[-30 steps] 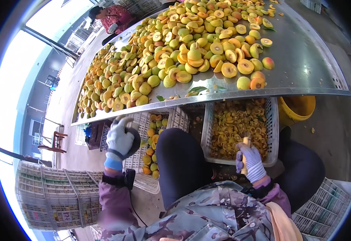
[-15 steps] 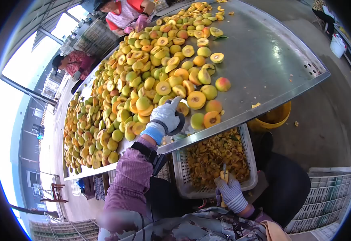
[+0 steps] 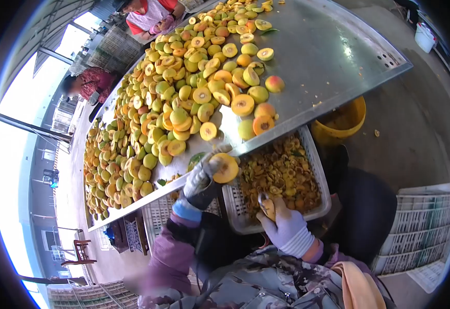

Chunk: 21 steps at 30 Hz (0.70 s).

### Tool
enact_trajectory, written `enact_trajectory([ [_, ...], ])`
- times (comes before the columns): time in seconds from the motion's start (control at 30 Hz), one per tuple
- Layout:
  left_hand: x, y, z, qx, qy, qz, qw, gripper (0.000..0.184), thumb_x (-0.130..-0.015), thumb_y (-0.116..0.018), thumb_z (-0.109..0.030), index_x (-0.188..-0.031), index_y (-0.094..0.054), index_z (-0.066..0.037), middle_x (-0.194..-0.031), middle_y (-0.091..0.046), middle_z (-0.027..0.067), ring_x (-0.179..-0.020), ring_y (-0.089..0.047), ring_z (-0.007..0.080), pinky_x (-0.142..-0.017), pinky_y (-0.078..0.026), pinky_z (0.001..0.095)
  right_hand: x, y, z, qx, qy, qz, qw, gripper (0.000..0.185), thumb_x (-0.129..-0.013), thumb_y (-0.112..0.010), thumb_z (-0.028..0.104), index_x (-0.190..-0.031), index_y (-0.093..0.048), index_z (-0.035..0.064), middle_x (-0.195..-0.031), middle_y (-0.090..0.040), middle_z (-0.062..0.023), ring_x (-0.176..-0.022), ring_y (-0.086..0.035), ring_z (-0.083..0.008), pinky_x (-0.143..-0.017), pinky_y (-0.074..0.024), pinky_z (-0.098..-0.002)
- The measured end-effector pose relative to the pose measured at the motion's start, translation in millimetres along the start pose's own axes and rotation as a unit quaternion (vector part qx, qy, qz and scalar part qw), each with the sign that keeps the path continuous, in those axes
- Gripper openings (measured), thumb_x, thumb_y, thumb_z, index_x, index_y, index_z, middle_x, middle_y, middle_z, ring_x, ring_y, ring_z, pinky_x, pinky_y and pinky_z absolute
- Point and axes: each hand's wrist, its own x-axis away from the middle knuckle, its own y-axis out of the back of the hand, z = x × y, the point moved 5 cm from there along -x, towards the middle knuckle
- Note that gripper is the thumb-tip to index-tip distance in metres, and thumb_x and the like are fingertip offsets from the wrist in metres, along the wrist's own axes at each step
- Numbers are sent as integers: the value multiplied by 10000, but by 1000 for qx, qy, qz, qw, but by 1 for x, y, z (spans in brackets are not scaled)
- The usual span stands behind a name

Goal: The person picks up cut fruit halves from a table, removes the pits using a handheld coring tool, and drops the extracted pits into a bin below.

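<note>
My left hand (image 3: 204, 175), in a grey-white glove with a blue cuff, is closed around a halved yellow peach (image 3: 225, 169), its cut face showing. It is just off the near edge of the metal table (image 3: 333, 77), and motion blurs the fingers. Over the crate (image 3: 324, 211) of fruit scraps (image 3: 281, 177), my right hand (image 3: 290, 229), in a white striped glove, grips a short wooden-handled tool (image 3: 267, 207) with a metal tip pointing up. A large heap of halved peaches (image 3: 178, 103), several with stones showing, covers the table's left part.
A yellow bucket (image 3: 341, 123) stands under the table's right edge. Plastic crates (image 3: 415, 232) are at my right. Two people (image 3: 150, 18) work along the table's far left side. A white bucket (image 3: 425, 37) is at the far right.
My left hand has drawn back from the heap to the table's near edge with a peach half. My right hand has risen slightly, toward the left hand. The view has shifted a little.
</note>
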Motion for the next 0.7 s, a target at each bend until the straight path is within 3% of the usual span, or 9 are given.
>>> enact_trajectory([
  [0.07, 25, -19, 31, 215, 44, -77, 973, 690, -902, -485, -576, -1260, -477, 14, -1064, -631, 137, -905, -643, 242, -712, -538, 326, 4, -8, 5, 57, 50, -4, 997, 306, -856, -634, 259, -994, -456, 52, -619, -596, -158, -555, -606, -369, -475, -474, -447],
  [0.13, 43, -40, 35, 226, 39, -55, 972, 640, -937, -423, -564, -1198, -522, 11, -1084, -622, 150, -999, -605, 259, -888, -488, 370, 8, -15, 6, 94, 49, 6, 994, 326, -853, -627, 270, -991, -434, 46, -610, -600, -138, -532, -610, -343, -462, -474, -437],
  [0.2, 57, -54, 38, 279, 37, -44, 959, 638, -947, -409, -553, -1212, -510, 19, -1090, -617, 157, -1010, -600, 260, -906, -484, 365, 10, -23, 5, 141, 65, 28, 987, 333, -856, -610, 268, -1001, -424, 32, -610, -602, -132, -545, -617, -337, -470, -479, -442],
  [0.4, 82, -66, 26, 232, -19, -57, 971, 684, -933, -467, -518, -1288, -423, 65, -1152, -572, 168, -1060, -573, 244, -942, -456, 347, 16, -35, 11, 201, 94, 49, 974, 335, -836, -614, 215, -1038, -461, -3, -624, -599, -162, -547, -610, -355, -487, -495, -440],
  [0.7, 89, -70, 30, 271, -56, -133, 952, 592, -941, -448, -458, -1226, -474, 60, -1112, -588, 168, -1019, -582, 235, -911, -473, 341, 20, -44, 11, 166, 74, 58, 982, 389, -827, -603, 198, -1084, -449, -49, -647, -607, -171, -569, -612, -372, -527, -512, -458],
])
